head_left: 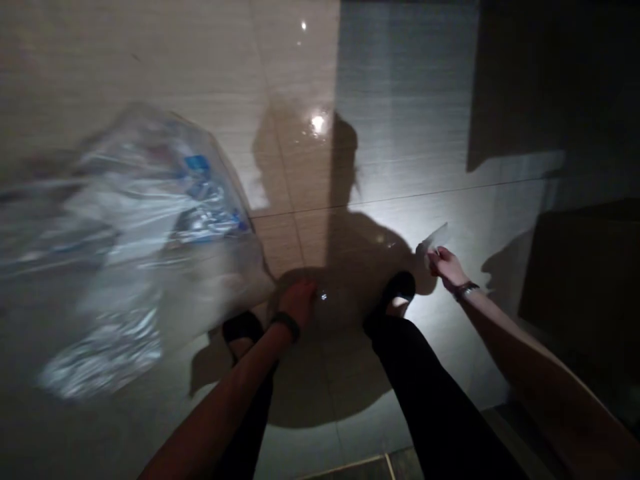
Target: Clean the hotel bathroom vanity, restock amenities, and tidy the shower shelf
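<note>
In the head view my right hand [450,268] pinches a thin, pale, see-through piece [436,239], whose exact kind I cannot make out. A bracelet [466,290] circles that wrist. My left hand [299,301] hangs in shadow between my feet, fingers curled; whatever they hold, if anything, is too dark to tell. A dark band [287,325] is on the left wrist. To the left of this hand spreads a large clear plastic bag [145,220]. Crumpled clear plastic with blue parts [207,210] shows inside or under it.
Pale floor tiles [200,53] with thin joints lie under everything, with my shadow across them. Dark shoes [400,288] are on my feet. Shaded dark shapes [585,267] stand along the right side. A darker floor strip [360,470] borders the tiles at the bottom.
</note>
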A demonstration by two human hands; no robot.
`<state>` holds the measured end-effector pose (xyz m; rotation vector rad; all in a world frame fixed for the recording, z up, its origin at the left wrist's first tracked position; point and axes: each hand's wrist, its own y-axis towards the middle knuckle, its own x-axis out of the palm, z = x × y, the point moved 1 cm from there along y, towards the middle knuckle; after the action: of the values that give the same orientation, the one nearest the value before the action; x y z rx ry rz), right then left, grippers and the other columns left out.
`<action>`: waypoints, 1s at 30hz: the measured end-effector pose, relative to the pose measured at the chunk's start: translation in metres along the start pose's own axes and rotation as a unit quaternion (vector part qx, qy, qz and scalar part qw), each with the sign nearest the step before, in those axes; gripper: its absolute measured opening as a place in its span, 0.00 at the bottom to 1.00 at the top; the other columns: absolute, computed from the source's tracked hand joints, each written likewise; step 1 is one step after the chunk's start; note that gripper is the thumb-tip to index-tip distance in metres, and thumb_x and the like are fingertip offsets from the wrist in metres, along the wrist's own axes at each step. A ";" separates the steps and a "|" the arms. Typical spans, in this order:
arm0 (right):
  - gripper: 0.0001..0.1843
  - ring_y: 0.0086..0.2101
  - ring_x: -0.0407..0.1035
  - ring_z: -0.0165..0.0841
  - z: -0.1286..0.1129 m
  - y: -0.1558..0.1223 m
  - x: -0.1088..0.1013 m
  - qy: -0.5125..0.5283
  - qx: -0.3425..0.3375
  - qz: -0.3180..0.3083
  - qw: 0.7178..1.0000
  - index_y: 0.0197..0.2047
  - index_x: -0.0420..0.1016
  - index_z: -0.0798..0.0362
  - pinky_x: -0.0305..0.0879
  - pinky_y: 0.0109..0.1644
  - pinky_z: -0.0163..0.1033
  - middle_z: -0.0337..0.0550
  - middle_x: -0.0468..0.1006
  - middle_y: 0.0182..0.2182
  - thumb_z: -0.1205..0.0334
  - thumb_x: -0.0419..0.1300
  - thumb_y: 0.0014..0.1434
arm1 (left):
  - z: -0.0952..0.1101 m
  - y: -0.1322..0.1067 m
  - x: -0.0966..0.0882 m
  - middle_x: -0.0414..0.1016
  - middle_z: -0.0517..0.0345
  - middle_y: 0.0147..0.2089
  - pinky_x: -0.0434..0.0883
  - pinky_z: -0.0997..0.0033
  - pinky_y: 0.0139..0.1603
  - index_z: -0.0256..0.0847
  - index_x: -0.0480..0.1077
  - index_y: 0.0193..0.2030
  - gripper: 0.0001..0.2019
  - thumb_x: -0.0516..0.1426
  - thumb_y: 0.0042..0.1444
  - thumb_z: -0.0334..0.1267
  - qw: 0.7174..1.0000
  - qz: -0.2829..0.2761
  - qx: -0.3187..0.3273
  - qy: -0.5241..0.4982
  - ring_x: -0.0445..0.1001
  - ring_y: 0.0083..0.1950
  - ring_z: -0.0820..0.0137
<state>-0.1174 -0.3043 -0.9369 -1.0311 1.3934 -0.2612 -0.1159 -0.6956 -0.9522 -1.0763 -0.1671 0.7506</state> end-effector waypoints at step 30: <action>0.14 0.31 0.70 0.27 -0.324 -0.338 0.265 0.489 -0.035 -0.340 0.803 0.34 0.60 0.49 0.71 0.36 0.32 0.32 0.71 0.29 0.73 0.59 0.46 | -0.110 -0.174 -0.221 0.72 0.40 0.57 0.65 0.55 0.64 0.35 0.75 0.53 0.18 0.61 0.56 0.38 0.926 0.358 -0.116 0.035 0.69 0.61 0.52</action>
<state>-0.2071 -0.8227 -0.8238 -1.5327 1.8666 -1.4552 -0.1464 -0.9595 -0.8097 -1.4052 0.2234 1.3694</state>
